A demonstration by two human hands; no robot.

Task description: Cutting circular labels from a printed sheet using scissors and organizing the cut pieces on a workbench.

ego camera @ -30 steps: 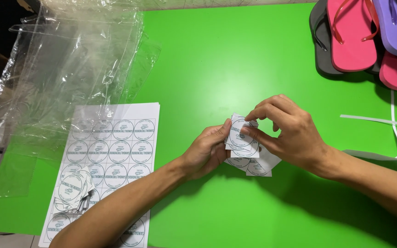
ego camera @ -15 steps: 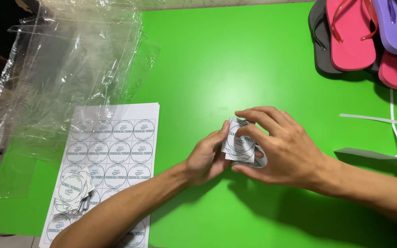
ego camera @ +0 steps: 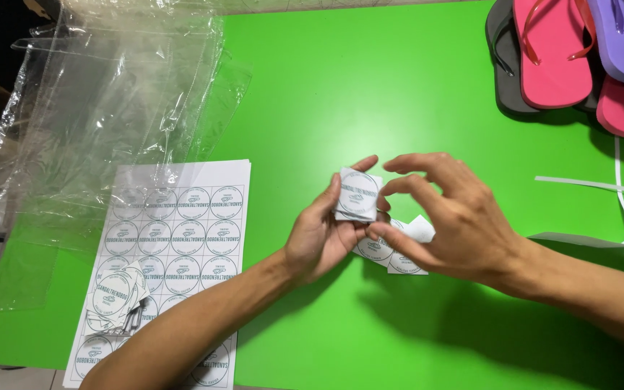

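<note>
My left hand [ego camera: 323, 235] holds a small square paper label [ego camera: 357, 195] with a round printed mark, pinched between thumb and fingers above the green table [ego camera: 370, 94]. My right hand [ego camera: 449, 217] hovers just right of it, fingers spread and curled toward the label, thumb touching its lower edge. Under the right hand lie a few more cut labels [ego camera: 391, 254] on the table. A white sheet of round printed labels [ego camera: 175, 238] lies to the left under my left forearm.
Clear plastic bags [ego camera: 110, 101] are piled at the back left. Pink, purple and grey flip-flops [ego camera: 572, 50] are stacked at the back right. White paper strips [ego camera: 601, 186] and a dark tool lie at the right edge. A loose cut label [ego camera: 113, 296] rests on the sheet.
My right hand has let go of the label stack and opened its fingers. The left hand now holds one label up alone, and the other labels lie on the table.
</note>
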